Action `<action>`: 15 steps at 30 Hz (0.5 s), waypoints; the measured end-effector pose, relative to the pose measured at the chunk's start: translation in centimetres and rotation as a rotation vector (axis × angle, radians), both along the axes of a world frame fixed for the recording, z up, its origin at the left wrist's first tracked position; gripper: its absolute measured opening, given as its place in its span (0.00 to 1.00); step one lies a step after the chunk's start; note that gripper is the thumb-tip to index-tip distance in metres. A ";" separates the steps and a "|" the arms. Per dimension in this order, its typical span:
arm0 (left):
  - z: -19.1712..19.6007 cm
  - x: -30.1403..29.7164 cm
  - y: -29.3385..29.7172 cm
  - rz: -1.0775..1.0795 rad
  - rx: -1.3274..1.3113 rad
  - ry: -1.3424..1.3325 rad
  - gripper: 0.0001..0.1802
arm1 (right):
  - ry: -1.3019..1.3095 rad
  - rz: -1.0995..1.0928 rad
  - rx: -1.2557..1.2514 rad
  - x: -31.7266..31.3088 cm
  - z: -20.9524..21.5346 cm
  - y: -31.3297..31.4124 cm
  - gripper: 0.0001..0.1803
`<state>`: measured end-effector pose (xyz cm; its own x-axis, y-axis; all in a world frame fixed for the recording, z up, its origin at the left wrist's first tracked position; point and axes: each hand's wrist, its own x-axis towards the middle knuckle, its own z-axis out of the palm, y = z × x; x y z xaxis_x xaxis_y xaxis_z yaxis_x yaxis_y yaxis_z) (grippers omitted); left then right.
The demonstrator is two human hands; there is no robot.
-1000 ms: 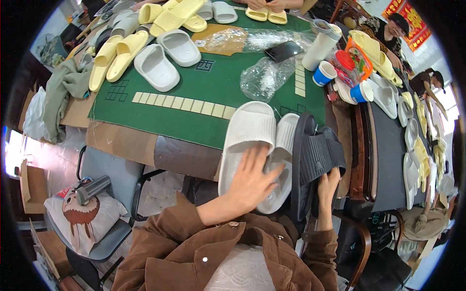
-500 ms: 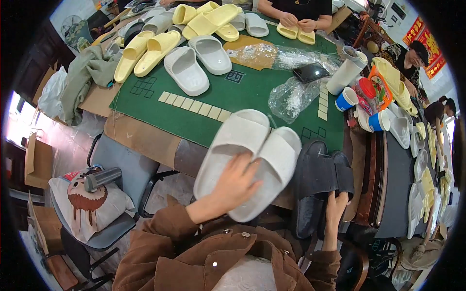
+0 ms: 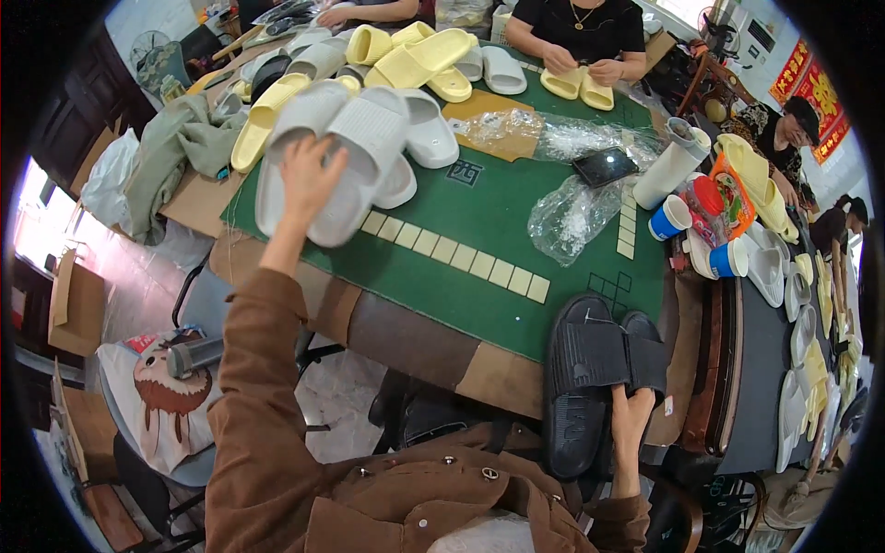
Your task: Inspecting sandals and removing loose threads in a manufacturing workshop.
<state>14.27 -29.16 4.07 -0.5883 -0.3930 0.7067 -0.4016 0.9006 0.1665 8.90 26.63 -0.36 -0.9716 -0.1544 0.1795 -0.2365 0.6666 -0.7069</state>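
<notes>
Right hand: down at the near edge, the right hand [image 3: 631,415] had its fingers pushed up under the straps, grasping the black slides [image 3: 590,355]; the fingertips were hidden.
Black slides: side by side, toes pointing away, over the table's near right edge; whether they touched it could not be told.
Left hand: out went the arm in its brown sleeve [image 3: 263,341], and the left hand [image 3: 309,184] grasped the pale grey slides [image 3: 369,124], fingers spread over the footbeds, tips near the straps.
Pale grey slides: over the mat's left end, overlapping another grey pair [image 3: 431,129] in view.
Seat: a cartoon-printed bag [image 3: 161,405] with a dark flask [image 3: 195,356] lay on the chair at left.
Green mat: a row of cream rectangles [image 3: 456,256] ran along the near side of the green mat [image 3: 502,318]; beyond sat clear wrap [image 3: 572,221] and a black phone [image 3: 605,166].
Right side: two blue-and-white cups [image 3: 670,217] stood near a red-lidded jar [image 3: 705,196].
Far side: yellow slides [image 3: 419,60] were heaped at left, while a co-worker's hands [image 3: 583,72] worked at another yellow pair [image 3: 576,89].
</notes>
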 end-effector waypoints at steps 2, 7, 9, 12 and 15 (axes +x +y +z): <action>0.6 -1.9 -2.5 0.150 0.055 -0.068 0.25 | -0.005 0.010 -0.014 0.1 0.8 -0.3 0.18; 0.0 -4.6 -10.4 0.122 0.211 -0.202 0.30 | -0.124 0.113 -0.085 0.4 0.8 -2.2 0.22; -1.8 -4.7 -13.0 -0.008 0.185 -0.167 0.37 | -0.004 0.187 -0.077 0.2 0.1 -3.5 0.17; -4.7 -5.6 -12.4 0.028 0.097 -0.121 0.38 | 0.026 0.207 0.091 0.1 1.8 -5.2 0.17; -5.6 -4.8 -11.7 -0.041 0.122 -0.089 0.35 | -0.100 0.172 -0.006 -1.0 1.2 -6.4 0.18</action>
